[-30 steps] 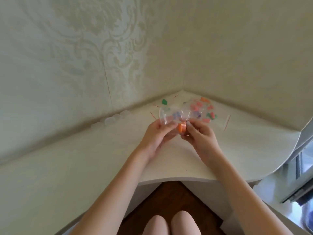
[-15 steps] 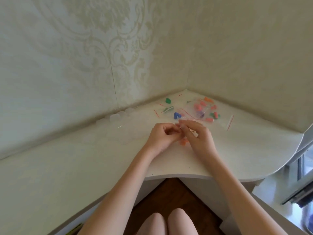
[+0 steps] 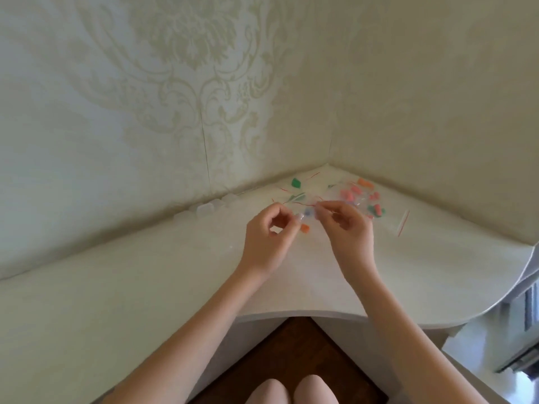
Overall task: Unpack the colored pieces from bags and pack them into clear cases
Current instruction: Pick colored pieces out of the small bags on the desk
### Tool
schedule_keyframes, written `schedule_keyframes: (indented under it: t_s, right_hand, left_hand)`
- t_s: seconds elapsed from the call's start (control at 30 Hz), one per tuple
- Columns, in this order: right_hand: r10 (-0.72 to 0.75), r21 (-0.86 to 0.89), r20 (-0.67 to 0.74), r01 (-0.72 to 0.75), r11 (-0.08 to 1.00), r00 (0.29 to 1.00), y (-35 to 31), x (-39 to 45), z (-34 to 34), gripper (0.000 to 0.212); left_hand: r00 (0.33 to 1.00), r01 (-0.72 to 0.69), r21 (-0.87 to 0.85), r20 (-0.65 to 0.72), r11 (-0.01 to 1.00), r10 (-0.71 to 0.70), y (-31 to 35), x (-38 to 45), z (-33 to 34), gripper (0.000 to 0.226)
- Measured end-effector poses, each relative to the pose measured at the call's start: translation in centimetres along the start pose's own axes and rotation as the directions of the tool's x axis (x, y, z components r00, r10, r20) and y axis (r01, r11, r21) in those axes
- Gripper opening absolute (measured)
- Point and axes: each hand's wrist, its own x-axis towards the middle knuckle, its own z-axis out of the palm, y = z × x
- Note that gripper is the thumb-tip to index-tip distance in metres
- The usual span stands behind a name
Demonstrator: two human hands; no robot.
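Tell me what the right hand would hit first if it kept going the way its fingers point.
Likely the small bag pinched between it and the left hand; the right hand points left toward it. Depth is unclear.

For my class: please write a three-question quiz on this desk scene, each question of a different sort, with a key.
1. True or false: the orange piece lies on the desk beside the left hand.
2. Multiple choice: the loose green piece lies (A) near the wall corner, (B) at the desk's front edge, (C) on the floor.
3. Fill in: both hands, left and right hand, pinch a small clear ____ with a blue piece inside.

Key: 1 true; 2 A; 3 bag.
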Motion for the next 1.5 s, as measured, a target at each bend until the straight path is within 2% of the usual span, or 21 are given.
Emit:
schedule_keyframes:
  t_s: [0.07, 0.13, 0.27, 0.37, 0.63, 0.77, 0.87, 0.93, 1.03, 1.1, 1.2, 1.23, 1.33, 1.5]
  right_hand:
    - [-0.082, -0.050, 0.052, 0.084, 0.995, 0.995, -0.7, -0.3, 2.5, 0.015]
    - [-0.088, -0.052, 0.080, 0.093, 0.994, 0.993, -0.7, -1.0, 5.0, 0.018]
    - [-0.133, -0.154, 0.168, 0.160, 0.975, 0.977, 0.7, -1.8, 7.3, 0.016]
    - [-0.185, -0.204, 0.199, 0.225, 0.953, 0.962, 1.2, -1.8, 7.3, 0.017]
    - [-0.199, -0.268, 0.081, 0.214, 0.939, 0.977, 1.8, -2.3, 7.0, 0.011]
    - [-0.225, -0.300, 0.116, 0.250, 0.921, 0.968, 2.0, -2.1, 7.0, 0.009]
    - [-0.176, -0.280, 0.144, 0.211, 0.937, 0.974, 1.9, -2.1, 6.9, 0.012]
    - [-0.086, -0.209, 0.163, 0.119, 0.971, 0.983, 1.5, -2.1, 6.8, 0.014]
    - [0.134, -0.025, 0.238, -0.132, 0.991, 0.962, 0.7, -2.0, 6.2, 0.008]
    - [0.242, 0.064, 0.292, -0.271, 0.960, 0.925, 0.6, -1.9, 6.0, 0.004]
    - [0.333, 0.225, 0.324, -0.414, 0.882, 0.886, 1.0, -1.7, 5.9, 0.020]
    - [0.328, 0.212, 0.311, -0.401, 0.891, 0.892, 1.2, -1.6, 6.0, 0.022]
    - [0.200, 0.028, 0.288, -0.217, 0.976, 0.937, 1.4, -1.9, 6.4, 0.020]
    - [0.106, -0.054, 0.364, -0.092, 0.994, 0.925, 1.0, -2.4, 7.1, 0.031]
  left_hand:
    - [0.996, 0.070, -0.078, 0.062, 0.994, -0.066, 0.6, 0.8, -1.2, 0.014]
    - [0.986, 0.168, -0.151, 0.047, 0.974, -0.163, 0.6, 1.6, -2.5, 0.016]
    - [0.921, 0.383, -0.313, 0.063, 0.869, -0.384, -1.5, 1.4, -5.0, 0.020]
    - [0.911, 0.406, -0.359, 0.085, 0.841, -0.403, -2.7, 1.4, -6.0, 0.015]
    - [0.936, 0.352, -0.323, 0.105, 0.878, -0.337, -2.8, 0.9, -5.0, 0.013]
    - [0.971, 0.237, -0.225, 0.034, 0.945, -0.236, -3.1, 0.6, -4.9, 0.012]
    - [0.988, 0.155, -0.102, 0.017, 0.983, -0.154, -3.0, 0.5, -4.9, 0.012]
    - [0.994, 0.105, -0.020, 0.014, 0.994, -0.105, -2.9, 0.4, -4.7, 0.014]
    - [1.000, 0.016, 0.062, 0.022, 0.998, -0.017, -2.9, 0.3, -4.6, 0.016]
    - [0.998, -0.042, 0.099, 0.046, 0.994, 0.037, -3.2, 0.2, -4.6, 0.017]
    - [0.992, -0.100, 0.153, 0.087, 0.983, 0.088, -3.3, 0.1, -4.4, 0.019]
    - [0.991, -0.112, 0.167, 0.093, 0.980, 0.097, -3.3, 0.1, -4.4, 0.020]
    - [0.991, -0.113, 0.186, 0.094, 0.976, 0.097, -3.4, 0.1, -4.4, 0.021]
    - [0.991, -0.066, 0.212, 0.128, 0.975, 0.039, -3.5, 0.0, -4.2, 0.025]
